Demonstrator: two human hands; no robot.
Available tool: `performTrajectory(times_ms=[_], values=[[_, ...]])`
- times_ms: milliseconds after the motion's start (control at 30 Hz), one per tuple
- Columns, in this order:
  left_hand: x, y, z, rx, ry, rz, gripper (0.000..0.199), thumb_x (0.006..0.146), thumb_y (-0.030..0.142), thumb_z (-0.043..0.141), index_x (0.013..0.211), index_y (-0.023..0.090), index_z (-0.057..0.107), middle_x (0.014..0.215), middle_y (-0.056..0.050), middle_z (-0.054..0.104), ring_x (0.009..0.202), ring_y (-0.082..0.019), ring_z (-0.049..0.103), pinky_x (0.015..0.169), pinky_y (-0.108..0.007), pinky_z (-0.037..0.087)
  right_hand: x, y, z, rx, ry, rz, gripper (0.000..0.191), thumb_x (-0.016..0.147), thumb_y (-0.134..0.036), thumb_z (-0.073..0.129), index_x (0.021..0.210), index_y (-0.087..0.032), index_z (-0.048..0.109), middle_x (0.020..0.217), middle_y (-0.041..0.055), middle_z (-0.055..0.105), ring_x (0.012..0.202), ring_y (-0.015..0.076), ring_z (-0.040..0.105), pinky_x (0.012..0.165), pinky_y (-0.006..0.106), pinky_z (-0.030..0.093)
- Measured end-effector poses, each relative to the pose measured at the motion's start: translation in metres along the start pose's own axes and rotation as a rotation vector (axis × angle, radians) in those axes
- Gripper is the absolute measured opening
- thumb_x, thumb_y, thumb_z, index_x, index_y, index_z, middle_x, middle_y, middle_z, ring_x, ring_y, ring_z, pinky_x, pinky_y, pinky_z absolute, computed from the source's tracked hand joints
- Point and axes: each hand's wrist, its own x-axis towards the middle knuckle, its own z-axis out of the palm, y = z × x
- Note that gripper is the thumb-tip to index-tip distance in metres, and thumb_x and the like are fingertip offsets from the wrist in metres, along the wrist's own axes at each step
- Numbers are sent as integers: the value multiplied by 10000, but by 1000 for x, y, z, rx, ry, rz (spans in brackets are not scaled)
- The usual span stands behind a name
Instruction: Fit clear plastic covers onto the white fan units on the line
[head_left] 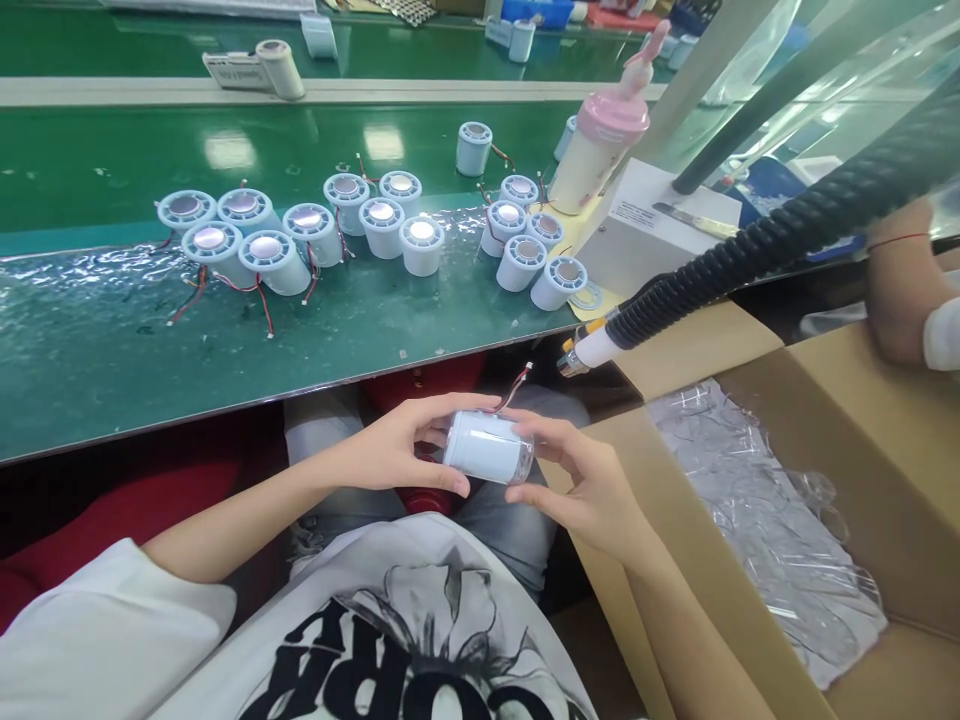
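Above my lap, a light blue cylinder (484,447) lies on its side between my two hands, with a clear plastic cover round its right end. My left hand (416,445) grips its left end, thumb below and fingers behind. Thumb and fingers of my right hand (574,475) hold the clear cover at the right end. A thin red, black and white wire (516,384) with a small white plug sticks up behind the cylinder. On the green table (352,330) stand several similar light blue cylinders (382,228), many with wires trailing from them.
A black corrugated hose (750,235) with a metal nozzle slants down from the right. Below it, an open cardboard box (705,560) holds clear plastic parts (772,520). A pink-topped bottle (600,135) stands beside a white box (645,225). Another person's arm (904,285) shows at far right.
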Motion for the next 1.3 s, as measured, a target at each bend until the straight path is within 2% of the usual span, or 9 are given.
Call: performTrajectory(times_ms=[167, 300, 400, 567, 767, 900, 1033, 1133, 1300], values=[[18, -7, 0, -160, 41, -34, 822, 646, 151, 821, 1382, 267, 475, 1381, -115, 546, 1222, -261, 565, 1010, -383, 474, 1, 19, 5, 176, 81, 14, 459, 711, -213, 807, 1111, -250, 584, 1265, 95, 642, 1182, 252, 611, 926, 401, 575], [60, -24, 3, -313, 178, -77, 803, 584, 179, 861, 1319, 166, 540, 1325, -165, 587, 1228, -295, 549, 1005, -422, 457, 2, 59, 20, 325, 405, 19, 477, 684, -283, 819, 1059, -243, 526, 1257, 118, 630, 1179, 247, 606, 910, 404, 570], [95, -33, 7, -349, 204, -105, 743, 583, 220, 870, 1265, 131, 590, 1285, -162, 623, 1209, -287, 564, 1046, -438, 409, 5, 87, 29, 354, 616, 42, 532, 659, -373, 818, 1043, -238, 475, 1192, 132, 644, 1108, 247, 638, 909, 423, 559], [126, -36, 8, -333, 169, -118, 688, 597, 284, 865, 1218, 97, 634, 1201, -167, 673, 1121, -288, 618, 1050, -460, 392, 16, 110, 26, 359, 709, 28, 573, 650, -442, 800, 1053, -241, 445, 1172, 136, 632, 1084, 250, 641, 933, 447, 535], [118, -30, -4, -300, 162, -99, 693, 613, 276, 856, 1246, 121, 621, 1227, -154, 660, 1147, -282, 601, 1058, -443, 391, 25, 104, 16, 370, 631, -5, 562, 624, -413, 826, 1038, -240, 487, 1191, 132, 643, 1091, 259, 645, 904, 445, 560], [83, -27, -13, -183, 81, -65, 788, 620, 192, 845, 1341, 230, 528, 1338, -128, 579, 1174, -263, 583, 964, -390, 489, 15, 84, 10, 238, 424, -68, 478, 651, -292, 829, 1045, -233, 565, 1248, 123, 639, 1178, 271, 608, 920, 425, 564], [41, -20, -11, 44, -49, 3, 719, 687, 167, 797, 1340, 281, 519, 1390, -110, 524, 1211, -250, 564, 955, -354, 515, -1, 57, 6, -57, 186, -154, 424, 730, -232, 778, 1107, -237, 584, 1298, 122, 621, 1180, 261, 611, 963, 418, 550], [21, -13, -6, 157, -48, 66, 701, 694, 169, 795, 1330, 305, 534, 1405, -95, 511, 1271, -260, 518, 1006, -356, 489, -8, 38, 4, -116, 114, -141, 438, 732, -243, 781, 1128, -238, 592, 1291, 108, 631, 1145, 257, 635, 961, 405, 557], [8, -6, -2, 223, -45, 135, 729, 694, 191, 798, 1357, 298, 513, 1417, -109, 503, 1306, -281, 489, 1032, -388, 477, -9, 12, 2, -18, 53, -59, 462, 726, -251, 790, 1140, -244, 586, 1217, 72, 668, 1120, 244, 649, 891, 358, 601]])
